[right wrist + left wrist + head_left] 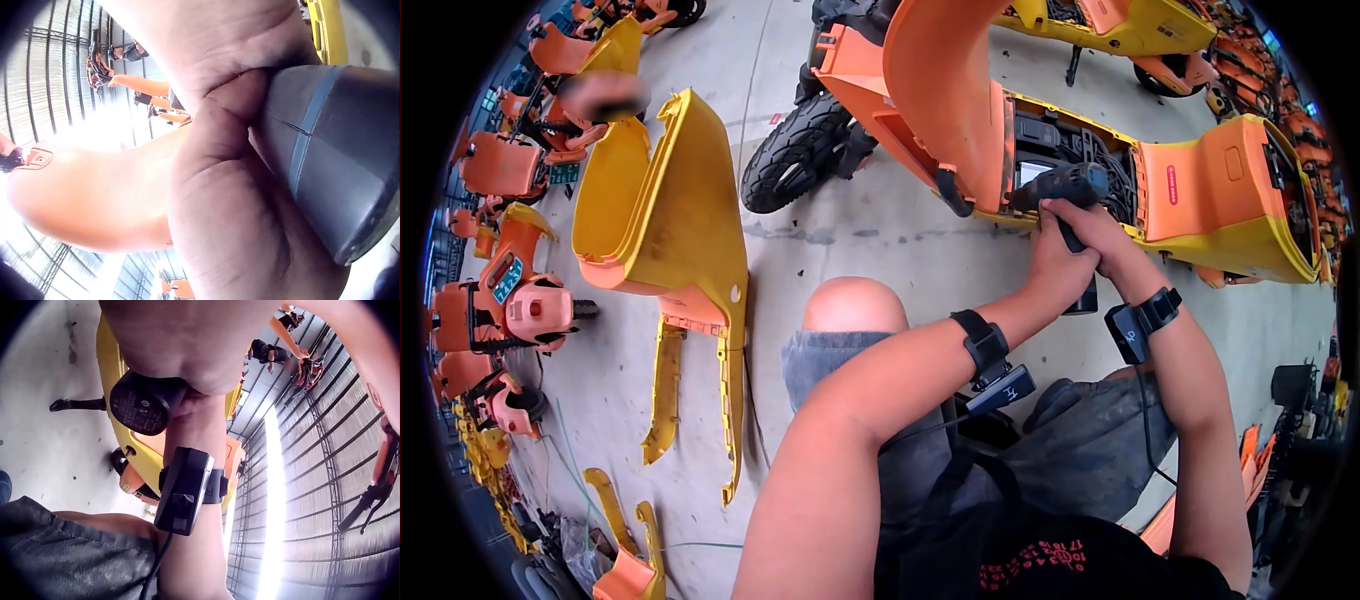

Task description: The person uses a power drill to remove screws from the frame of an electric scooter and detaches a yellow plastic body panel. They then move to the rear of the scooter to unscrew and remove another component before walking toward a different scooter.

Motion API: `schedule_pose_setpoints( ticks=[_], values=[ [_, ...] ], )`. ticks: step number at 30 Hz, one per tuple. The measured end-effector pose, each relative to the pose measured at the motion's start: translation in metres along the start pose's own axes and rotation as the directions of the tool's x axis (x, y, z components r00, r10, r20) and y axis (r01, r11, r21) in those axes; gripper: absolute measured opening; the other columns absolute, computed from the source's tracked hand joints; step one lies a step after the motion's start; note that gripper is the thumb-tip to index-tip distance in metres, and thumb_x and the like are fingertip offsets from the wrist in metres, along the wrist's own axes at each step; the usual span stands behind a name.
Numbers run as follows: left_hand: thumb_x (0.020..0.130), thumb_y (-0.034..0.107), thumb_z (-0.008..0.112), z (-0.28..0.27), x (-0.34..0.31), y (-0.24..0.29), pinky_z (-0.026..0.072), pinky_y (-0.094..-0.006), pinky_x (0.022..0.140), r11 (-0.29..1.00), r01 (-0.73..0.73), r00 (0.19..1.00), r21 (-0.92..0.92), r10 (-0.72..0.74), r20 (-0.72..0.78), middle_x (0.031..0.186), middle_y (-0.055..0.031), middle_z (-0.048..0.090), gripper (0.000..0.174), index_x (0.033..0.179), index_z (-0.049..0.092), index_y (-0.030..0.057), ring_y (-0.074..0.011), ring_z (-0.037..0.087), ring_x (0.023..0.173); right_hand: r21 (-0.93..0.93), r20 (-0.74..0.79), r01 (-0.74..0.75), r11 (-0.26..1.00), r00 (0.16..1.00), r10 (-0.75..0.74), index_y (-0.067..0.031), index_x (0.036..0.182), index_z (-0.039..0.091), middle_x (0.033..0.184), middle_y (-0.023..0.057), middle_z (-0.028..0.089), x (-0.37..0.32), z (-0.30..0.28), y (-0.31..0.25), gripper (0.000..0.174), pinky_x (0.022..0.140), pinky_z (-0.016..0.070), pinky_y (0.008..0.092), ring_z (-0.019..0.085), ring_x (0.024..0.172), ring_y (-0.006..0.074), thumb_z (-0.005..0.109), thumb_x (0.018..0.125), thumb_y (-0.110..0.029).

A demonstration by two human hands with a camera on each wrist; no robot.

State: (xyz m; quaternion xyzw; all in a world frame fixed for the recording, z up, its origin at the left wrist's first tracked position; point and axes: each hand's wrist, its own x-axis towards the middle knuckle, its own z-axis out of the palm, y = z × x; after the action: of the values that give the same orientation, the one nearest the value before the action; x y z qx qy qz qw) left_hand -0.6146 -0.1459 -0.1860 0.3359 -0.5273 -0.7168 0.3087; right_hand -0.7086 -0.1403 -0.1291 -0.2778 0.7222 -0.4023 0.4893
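Note:
Over the near side of an orange-and-yellow scooter body (1190,190), both hands are closed together on a dark power drill (1078,183). My left hand (1060,268) wraps the handle from the left, and my right hand (1105,238) grips it from the right, fingers overlapping. The drill's front end points left, by the foot of a curved orange panel (945,90); the tip's contact is unclear. In the left wrist view the drill's black base (140,406) shows below a hand. Its dark housing with a blue stripe (331,144) fills the right side of the right wrist view.
Black cables (1100,165) lie in the scooter's uncovered compartment. A black tyre (795,155) stands left of it. A large yellow body shell (685,210) stands on the floor to the left, beside several orange scooters (505,165). My bent knee (855,305) is below the hands.

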Motion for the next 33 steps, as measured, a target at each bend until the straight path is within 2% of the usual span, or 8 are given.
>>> schedule_pose_setpoints(
  ticks=[1,3,17,19,25,27,30,33],
  values=[
    [0.069,0.011,0.069,0.003,0.000,-0.002,0.0463,-0.0430,0.096,1.000,-0.001,1.000,-0.001,0.001,0.000,0.127,-0.0309,0.040,0.099,0.148,0.012,-0.0045,-0.0420,0.050,0.115,-0.010,-0.040,-0.003,1.000,0.999,0.003,-0.0052,0.114,0.063,0.103,0.0066,0.067,-0.002,0.004,-0.003,0.035,0.080,0.0507,0.0311,0.063,0.089,0.0150,0.068,0.088,-0.029],
    [0.071,0.000,0.064,0.007,-0.002,-0.006,0.0537,-0.0340,0.079,0.990,-0.107,0.986,0.092,0.118,-0.121,0.104,-0.0155,0.061,0.067,0.131,0.034,-0.0038,-0.0245,0.065,0.096,-0.036,-0.028,-0.002,0.999,1.000,0.001,-0.0052,0.114,0.063,0.104,0.0067,0.067,0.001,0.000,0.000,0.035,0.080,0.0505,0.0309,0.062,0.089,0.0151,0.068,0.088,-0.029],
    [0.070,0.000,0.066,0.010,0.004,-0.013,0.0553,-0.0330,0.073,0.992,-0.104,0.984,0.070,0.113,-0.138,0.103,-0.0175,0.063,0.067,0.130,0.035,-0.0057,-0.0245,0.067,0.091,0.003,0.010,-0.066,0.998,0.998,0.066,-0.0048,0.118,0.061,0.108,0.0074,0.066,0.004,0.000,0.003,0.039,0.083,0.0503,0.0312,0.063,0.094,0.0160,0.068,0.089,-0.030],
    [0.070,0.000,0.066,0.010,0.005,-0.012,0.0553,-0.0334,0.074,0.992,-0.113,0.983,0.054,0.119,-0.137,0.103,-0.0173,0.063,0.066,0.128,0.036,-0.0052,-0.0246,0.067,0.091,-0.036,-0.031,-0.033,0.999,0.999,0.032,-0.0034,0.120,0.060,0.105,0.0089,0.067,0.003,0.002,0.002,0.040,0.079,0.0528,0.0305,0.065,0.089,0.0169,0.066,0.090,-0.030],
    [0.072,-0.004,0.064,0.003,-0.004,0.006,0.0548,-0.0340,0.075,0.994,0.015,0.995,-0.110,-0.026,-0.098,0.103,-0.0146,0.062,0.063,0.128,0.038,0.0011,-0.0246,0.066,0.090,-0.079,0.012,-0.073,0.994,0.997,0.074,-0.0038,0.122,0.059,0.109,0.0101,0.066,-0.002,0.004,-0.010,0.047,0.082,0.0524,0.0315,0.065,0.093,0.0175,0.069,0.087,-0.033],
    [0.072,-0.006,0.063,-0.001,-0.010,0.016,0.0541,-0.0334,0.076,0.931,0.059,0.997,-0.359,-0.074,-0.029,0.106,-0.0124,0.061,0.060,0.127,0.041,0.0025,-0.0239,0.065,0.092,-0.076,0.022,-0.109,0.991,0.994,0.110,-0.0044,0.121,0.060,0.109,0.0100,0.066,0.000,0.004,-0.013,0.047,0.081,0.0528,0.0317,0.065,0.092,0.0176,0.070,0.086,-0.034],
    [0.072,-0.007,0.063,-0.009,-0.018,0.039,0.0531,-0.0330,0.079,0.892,0.135,0.990,-0.431,-0.136,0.029,0.110,-0.0108,0.060,0.057,0.125,0.044,0.0024,-0.0230,0.063,0.096,-0.063,0.034,-0.143,0.988,0.989,0.145,-0.0056,0.119,0.061,0.108,0.0098,0.067,-0.002,0.007,-0.018,0.046,0.079,0.0535,0.0317,0.066,0.091,0.0176,0.071,0.085,-0.034],
    [0.073,-0.007,0.062,-0.012,-0.014,0.036,0.0526,-0.0332,0.081,0.856,0.114,0.993,-0.504,-0.106,0.044,0.111,-0.0105,0.060,0.055,0.124,0.046,0.0026,-0.0226,0.062,0.098,-0.055,0.047,-0.148,0.987,0.987,0.150,-0.0065,0.118,0.062,0.106,0.0090,0.067,0.007,0.004,-0.017,0.044,0.078,0.0539,0.0313,0.066,0.089,0.0175,0.072,0.084,-0.032]
  ],
)
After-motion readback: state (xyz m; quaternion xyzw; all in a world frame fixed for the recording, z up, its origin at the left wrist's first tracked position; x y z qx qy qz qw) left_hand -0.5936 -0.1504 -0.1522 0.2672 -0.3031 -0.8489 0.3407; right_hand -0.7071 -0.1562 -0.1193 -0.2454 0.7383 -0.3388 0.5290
